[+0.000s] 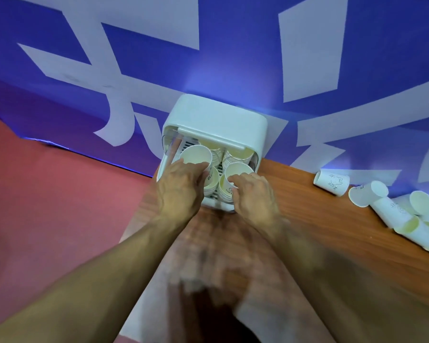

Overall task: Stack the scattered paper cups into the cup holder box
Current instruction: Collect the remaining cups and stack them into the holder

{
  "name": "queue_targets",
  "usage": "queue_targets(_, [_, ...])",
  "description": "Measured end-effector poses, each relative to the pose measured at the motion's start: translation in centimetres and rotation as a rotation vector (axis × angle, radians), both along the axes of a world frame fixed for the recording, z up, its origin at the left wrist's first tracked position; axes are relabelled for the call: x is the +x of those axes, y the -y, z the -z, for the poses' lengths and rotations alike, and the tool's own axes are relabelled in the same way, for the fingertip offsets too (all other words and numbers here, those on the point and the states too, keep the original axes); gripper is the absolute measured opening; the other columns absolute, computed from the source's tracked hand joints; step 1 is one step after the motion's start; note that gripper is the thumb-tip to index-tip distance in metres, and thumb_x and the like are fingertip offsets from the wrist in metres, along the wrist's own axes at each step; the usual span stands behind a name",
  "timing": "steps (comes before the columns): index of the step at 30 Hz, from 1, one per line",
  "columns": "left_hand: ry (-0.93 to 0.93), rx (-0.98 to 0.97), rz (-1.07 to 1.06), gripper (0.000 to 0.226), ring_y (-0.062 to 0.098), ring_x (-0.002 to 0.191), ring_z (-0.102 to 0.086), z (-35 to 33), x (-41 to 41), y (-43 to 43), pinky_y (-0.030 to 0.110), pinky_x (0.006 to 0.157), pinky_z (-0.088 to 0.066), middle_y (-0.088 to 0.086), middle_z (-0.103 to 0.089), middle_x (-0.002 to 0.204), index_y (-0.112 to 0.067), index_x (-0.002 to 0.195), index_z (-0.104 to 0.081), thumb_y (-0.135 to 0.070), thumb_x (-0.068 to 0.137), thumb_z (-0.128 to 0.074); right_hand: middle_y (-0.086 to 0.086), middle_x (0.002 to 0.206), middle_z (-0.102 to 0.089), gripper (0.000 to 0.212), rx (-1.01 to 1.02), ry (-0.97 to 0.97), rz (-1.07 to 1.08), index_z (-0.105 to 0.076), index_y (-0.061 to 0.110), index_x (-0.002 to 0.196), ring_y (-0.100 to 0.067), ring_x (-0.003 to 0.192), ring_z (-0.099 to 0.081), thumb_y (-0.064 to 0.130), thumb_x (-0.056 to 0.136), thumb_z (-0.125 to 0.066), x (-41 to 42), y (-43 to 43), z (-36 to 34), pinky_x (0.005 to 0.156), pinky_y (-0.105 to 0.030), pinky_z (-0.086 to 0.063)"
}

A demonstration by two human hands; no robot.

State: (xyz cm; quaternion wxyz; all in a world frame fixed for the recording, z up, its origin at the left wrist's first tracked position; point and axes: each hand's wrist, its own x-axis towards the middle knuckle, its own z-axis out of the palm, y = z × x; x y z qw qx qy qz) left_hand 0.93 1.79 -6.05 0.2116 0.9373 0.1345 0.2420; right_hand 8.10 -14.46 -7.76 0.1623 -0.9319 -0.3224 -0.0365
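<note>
Fingers [196, 167] of our left hand [181, 189] are pinching the left cup [196, 154], our right hand [255, 199] the right cup [238, 170]; both are hanging upright just beyond our fingertips, over stacks [237, 154] in the cup holder box [216, 115].

White cups [332, 181] (black doodles), white box [216, 117], blue-white wall [233, 45].

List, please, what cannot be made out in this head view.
- Front stacks in the cup holder box: head view, covered by the left hand, right hand and held cups.
- Loose cups: head view, cut off by the right edge.
- Near table: head view, motion-blurred.
- Cup prints: head view, too small.
</note>
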Motion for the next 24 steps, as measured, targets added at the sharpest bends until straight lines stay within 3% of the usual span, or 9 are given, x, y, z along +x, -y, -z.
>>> queue_targets(10, [-0.011, 0.003, 0.024, 0.009, 0.030, 0.072, -0.063, 1.0, 0.6, -0.8, 0.037, 0.071, -0.053, 0.001, -0.069, 0.070, -0.018, 0.092, -0.075, -0.015, 0.084, -0.072, -0.004, 0.109, -0.060, 0.041, -0.326, -0.243, -0.077, -0.054, 0.018, 0.122, -0.027, 0.100, -0.053, 0.005, 0.083, -0.053, 0.3, -1.3, 0.8, 0.079, -0.034, -0.041])
queue_targets(15, [-0.059, 0.006, 0.052, 0.010, 0.033, 0.071, -0.063, 1.9, 1.1, -0.5, 0.040, 0.091, -0.052, 0.004, -0.067, 0.068, -0.016, 0.090, -0.074, -0.017, 0.087, -0.064, -0.005, 0.109, -0.057, 0.046, -0.324, -0.296, -0.093, -0.052, 0.016, 0.122, -0.029, 0.101, -0.052, 0.000, 0.079, -0.050, 0.4, -1.8, 0.9, 0.080, -0.032, -0.040])
queue_targets(17, [-0.129, 0.034, 0.063, 0.008, 0.033, 0.066, -0.061, 2.4, 1.3, -0.3, 0.037, 0.099, -0.047, 0.004, -0.064, 0.063, -0.015, 0.088, -0.073, -0.010, 0.084, -0.067, -0.005, 0.110, -0.058, 0.044, -0.315, -0.298, -0.091, -0.052, 0.016, 0.123, -0.029, 0.101, -0.052, 0.003, 0.081, -0.053, 0.4, -1.7, 0.9, 0.080, -0.032, -0.040])
queue_targets(20, [-0.288, 0.080, 0.125, 0.023, 0.033, 0.063, -0.060, 2.9, 1.5, 0.2, 0.036, 0.101, -0.045, 0.004, -0.060, 0.059, -0.015, 0.086, -0.071, 0.002, 0.072, -0.069, -0.005, 0.111, -0.058, 0.044, -0.296, -0.304, -0.091, -0.052, 0.016, 0.125, -0.029, 0.102, -0.052, 0.008, 0.083, -0.057, 0.3, -1.6, 0.9, 0.080, -0.031, -0.040])
queue_targets(22, [-0.390, 0.092, 0.167, 0.032, 0.034, 0.075, -0.063, 2.9, 1.5, 0.6, 0.037, 0.096, -0.049, 0.005, -0.060, 0.064, -0.017, 0.092, -0.069, 0.005, 0.070, -0.061, -0.005, 0.111, -0.058, 0.044, -0.290, -0.304, -0.094, -0.052, 0.016, 0.126, -0.029, 0.102, -0.052, 0.010, 0.083, -0.059, 0.4, -1.6, 1.1, 0.080, -0.031, -0.040])
queue_targets(24, [-0.513, 0.068, 0.210, 0.039, 0.036, 0.105, -0.059, 3.0, 1.5, 1.0, 0.038, 0.098, -0.045, 0.007, -0.066, 0.085, -0.020, 0.108, -0.065, 0.002, 0.078, -0.052, -0.005, 0.111, -0.058, 0.044, -0.288, -0.302, -0.094, -0.053, 0.015, 0.125, -0.028, 0.103, -0.052, 0.012, 0.082, -0.060, 0.5, -1.4, 1.4, 0.082, -0.030, -0.040])
